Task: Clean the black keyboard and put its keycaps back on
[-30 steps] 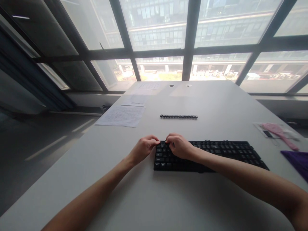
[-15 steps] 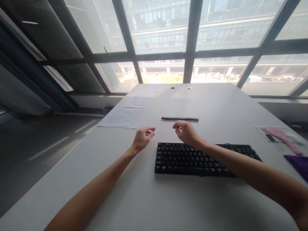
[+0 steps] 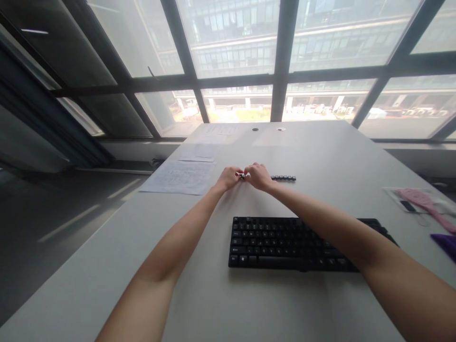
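A row of small black keycaps (image 3: pixel 284 178) lies on the white table beyond the keyboard; my right hand hides its middle part. At the row's left end, my left hand (image 3: pixel 229 178) pinches a small dark keycap (image 3: pixel 242 176) between thumb and fingertips. My right hand (image 3: pixel 258 176) meets it from the other side, its fingers bent and closed at the same spot. The fingertips cover most of what they hold. Nearer to me sits a black keyboard (image 3: pixel 265 242), partly under my right forearm, with some top-row keycaps seemingly off.
Printed paper sheets (image 3: pixel 178 176) lie along the table's left side. On the right are a pink object (image 3: pixel 420 198) on clear plastic and a purple item (image 3: pixel 445 244). Two round holes sit near the far edge, before large windows (image 3: pixel 231 42).
Both hands have moved forward, away from the keyboard, to the left end of the keycap row. They have come together, with fingertips closed there.
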A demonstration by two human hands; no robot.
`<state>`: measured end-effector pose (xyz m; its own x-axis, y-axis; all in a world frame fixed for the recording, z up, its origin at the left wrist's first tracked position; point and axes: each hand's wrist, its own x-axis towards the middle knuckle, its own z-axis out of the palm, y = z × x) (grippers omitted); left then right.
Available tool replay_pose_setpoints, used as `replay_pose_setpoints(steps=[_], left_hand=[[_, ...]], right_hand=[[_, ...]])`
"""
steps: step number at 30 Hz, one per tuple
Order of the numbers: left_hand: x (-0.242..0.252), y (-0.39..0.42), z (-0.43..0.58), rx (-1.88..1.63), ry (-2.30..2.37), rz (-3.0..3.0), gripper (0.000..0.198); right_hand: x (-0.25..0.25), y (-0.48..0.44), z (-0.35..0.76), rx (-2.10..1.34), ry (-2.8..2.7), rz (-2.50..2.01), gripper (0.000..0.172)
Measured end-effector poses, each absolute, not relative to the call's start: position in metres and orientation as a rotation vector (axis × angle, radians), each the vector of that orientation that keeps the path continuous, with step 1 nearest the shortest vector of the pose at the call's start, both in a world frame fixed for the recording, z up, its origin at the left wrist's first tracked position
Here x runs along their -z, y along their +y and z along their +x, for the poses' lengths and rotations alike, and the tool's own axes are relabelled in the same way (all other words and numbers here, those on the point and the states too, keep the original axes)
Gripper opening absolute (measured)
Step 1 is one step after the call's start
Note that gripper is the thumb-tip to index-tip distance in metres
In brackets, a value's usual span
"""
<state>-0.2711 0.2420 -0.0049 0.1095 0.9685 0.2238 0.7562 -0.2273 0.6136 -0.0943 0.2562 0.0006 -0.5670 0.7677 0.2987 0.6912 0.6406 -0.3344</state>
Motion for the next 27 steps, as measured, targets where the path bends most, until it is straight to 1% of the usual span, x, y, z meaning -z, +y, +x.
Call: replay_pose_setpoints(steps=[3,6,12,14,17,20,23,27], left_hand=[[0.006,0.239,-0.272,-0.880,1.711,2.001,0.017],[0.001,0.226,-0.271,-0.951,1.763,1.918,0.016],[-0.020,0.172,-0.269,-1.083,1.755,1.787,0.015],[-0.027,0.145,-0.264,-1.070,1.675,1.782,0.016],[-0.034,0.107,-0.250,-0.966,1.443,1.780,0.016],[-0.037,0.083,-0.235,-0.874,1.343,1.787,0.013],[-0.036,0.075,-0.226,-0.806,1.346,1.811,0.012],[-0.034,0.073,-0.222,-0.758,1.366,1.837,0.013]], right_hand=[[0.001,0.260,-0.099,-0.272,-2.457,-1.136,0.009],[-0.003,0.258,-0.103,-0.291,-2.460,-1.104,0.011],[-0.021,0.225,-0.088,-0.329,-2.370,-1.019,0.014],[-0.020,0.203,-0.070,-0.425,-2.297,-0.998,0.012],[-0.013,0.167,-0.036,-0.830,-2.122,-0.916,0.007],[-0.006,0.137,-0.011,-1.093,-2.079,-0.952,0.009],[-0.004,0.123,-0.002,-1.196,-2.075,-1.000,0.009],[-0.006,0.121,-0.006,-1.190,-2.097,-0.991,0.010]])
